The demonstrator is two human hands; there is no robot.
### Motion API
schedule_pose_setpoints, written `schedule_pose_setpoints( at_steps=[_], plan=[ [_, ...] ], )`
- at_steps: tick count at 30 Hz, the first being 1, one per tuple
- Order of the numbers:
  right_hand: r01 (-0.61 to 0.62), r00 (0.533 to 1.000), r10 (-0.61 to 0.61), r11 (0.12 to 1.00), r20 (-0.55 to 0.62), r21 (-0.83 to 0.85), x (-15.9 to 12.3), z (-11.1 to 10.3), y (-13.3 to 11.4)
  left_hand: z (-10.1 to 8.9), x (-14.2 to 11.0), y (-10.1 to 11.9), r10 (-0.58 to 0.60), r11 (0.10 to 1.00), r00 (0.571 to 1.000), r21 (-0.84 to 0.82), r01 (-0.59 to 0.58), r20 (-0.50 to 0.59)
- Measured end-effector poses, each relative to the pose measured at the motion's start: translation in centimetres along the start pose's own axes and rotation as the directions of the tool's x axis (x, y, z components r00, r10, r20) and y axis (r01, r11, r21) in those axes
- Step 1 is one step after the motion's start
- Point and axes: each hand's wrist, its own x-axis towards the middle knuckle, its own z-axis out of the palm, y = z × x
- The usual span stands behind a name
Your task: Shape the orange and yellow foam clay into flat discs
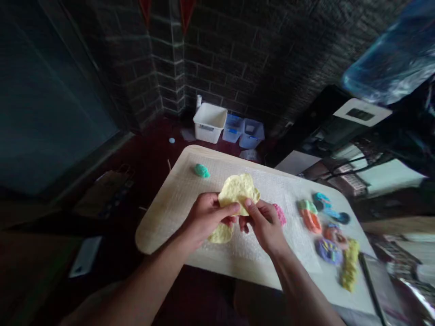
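Between left grip (206,214) and right grip (267,222) spreads a pinched yellow sheet (238,189).

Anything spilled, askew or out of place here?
A small pale round object lies on the floor, left of the white bin; sitting loose there, it looks possibly dropped. Nothing else stands out.

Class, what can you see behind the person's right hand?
Part of a bumpy pink piece shows past the right hand, which covers the rest; its full shape cannot be seen.

The right hand (267,222) partly hides a pink lump (280,214).
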Motion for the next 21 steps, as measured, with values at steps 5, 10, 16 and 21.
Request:
schedule_pose_setpoints(
  at_steps=[5, 10, 16, 21],
  plan=[
    [-0.021, 0.990, 0.037, 0.993, 0.136, -0.116, -0.1, -0.1, -1.2, 0.5, -0.1, 0.0, 0.077, 0.993, 0.996, 0.088, -0.073, -0.041],
    [0.008, 0.997, 0.000, 0.994, 0.077, -0.112, -0.4, -0.6, -1.6, 1.0, 0.1, 0.1, 0.021, 0.999, 0.999, -0.045, -0.019, 0.038],
    [-0.019, 0.987, 0.037, 0.994, 0.159, -0.112, -0.6, -1.2, -1.2, 1.0, 0.1, -0.3, -0.061, 0.996, 0.994, -0.067, 0.067, 0.086],
    [-0.034, 0.966, 0.060, 0.994, 0.252, -0.105, -0.7, -1.0, -1.6, 1.2, 0.0, -0.1, -0.078, 0.997, 0.992, -0.020, 0.081, 0.103]
  ],
)
